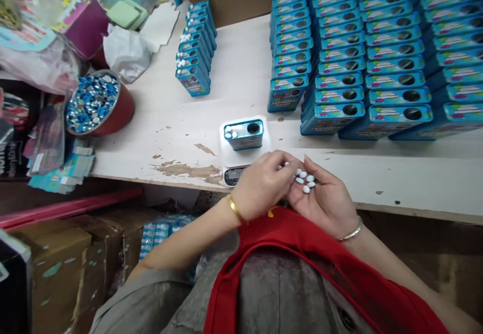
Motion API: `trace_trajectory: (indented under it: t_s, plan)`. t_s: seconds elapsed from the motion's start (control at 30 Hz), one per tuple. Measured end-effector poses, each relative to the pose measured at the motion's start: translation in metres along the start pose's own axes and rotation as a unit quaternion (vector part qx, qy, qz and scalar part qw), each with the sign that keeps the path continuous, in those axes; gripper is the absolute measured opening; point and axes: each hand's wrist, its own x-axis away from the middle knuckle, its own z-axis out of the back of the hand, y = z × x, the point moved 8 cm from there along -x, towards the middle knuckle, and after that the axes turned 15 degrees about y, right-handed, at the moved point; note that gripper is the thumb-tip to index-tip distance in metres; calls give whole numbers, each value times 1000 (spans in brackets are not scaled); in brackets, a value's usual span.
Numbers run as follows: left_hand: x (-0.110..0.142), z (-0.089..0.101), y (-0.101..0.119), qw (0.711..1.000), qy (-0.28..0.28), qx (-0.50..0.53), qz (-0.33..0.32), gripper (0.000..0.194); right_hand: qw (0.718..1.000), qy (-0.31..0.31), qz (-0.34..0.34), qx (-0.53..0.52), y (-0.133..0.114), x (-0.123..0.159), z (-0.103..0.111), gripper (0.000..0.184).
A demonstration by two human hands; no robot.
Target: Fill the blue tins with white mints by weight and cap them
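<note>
White, smooth oval pellets in the cupped right hand

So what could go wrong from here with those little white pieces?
Some could roll off: several white pieces lie loose in the upturned right hand, with the left hand at them. The left hand also looks close to the scale, so a nudge might disturb the weighing. And a bump could spill the pieces lying on top of the blue tin on the scale.
</note>
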Motion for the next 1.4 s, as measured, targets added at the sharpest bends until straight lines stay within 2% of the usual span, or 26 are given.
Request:
trace_trajectory:
  t_s: [0.1, 0.17, 0.3, 0.5, 0.63, 0.7, 0.8, 0.87, 0.93, 1.0, 1.1, 1.17, 1.4]
  plan:
    - [12, -34, 18, 1000, -11, 7, 5, 21, 999, 32, -1, 31, -2, -1, 34, 33]
    - [17, -49, 27, 1000, -19, 23, 4, 21, 998, 30, -4, 51, -2, -1, 50, 29]
    - [21, -55, 26, 999, -27, 21, 25, 19, 997, 42, -25, 56, 3, -1, 62, 22]
    - [25, -38, 16, 1000, -20, -1, 24, 16, 997, 20, -51, 46, 15, 0, 42, 24]
    - [21, -18, 4, 999, 6, 31, 35, 13, 998, 15, -62, 18, 19, -2, 24, 24]
    - [13, 0, -5, 995, 48, 80, 42, 12, 999, 0, -50, 6, 17, -4, 9, 25]
    - [-5, 39, -27, 977, 142, 146, 59, 10, 999, -27, -17, 6, 9, -4, -13, 27]
    - [-16, 63, -45, 966, 202, 139, 79, 8, 999, -33, -4, 16, 7, -5, -23, 27]
    - [-26, 76, -61, 964, 229, 104, 92, 9, 999, -34, -2, 24, 6, -5, -25, 27]
    - [-33, 77, -69, 973, 207, 55, 88, 9, 999, -30, -4, 25, 6, -7, -23, 27]
    - [-36, 65, -74, 988, 135, -11, 72, 8, 1000, -18, 1, 23, 4, -11, -13, 26]
    - [-34, 60, -75, 992, 109, -26, 65, 11, 1000, -14, 8, 20, 0, -14, -7, 25]
    - [-33, 64, -76, 990, 128, 24, 46, 12, 1000, -1, 29, 8, -12, -18, 2, 22]
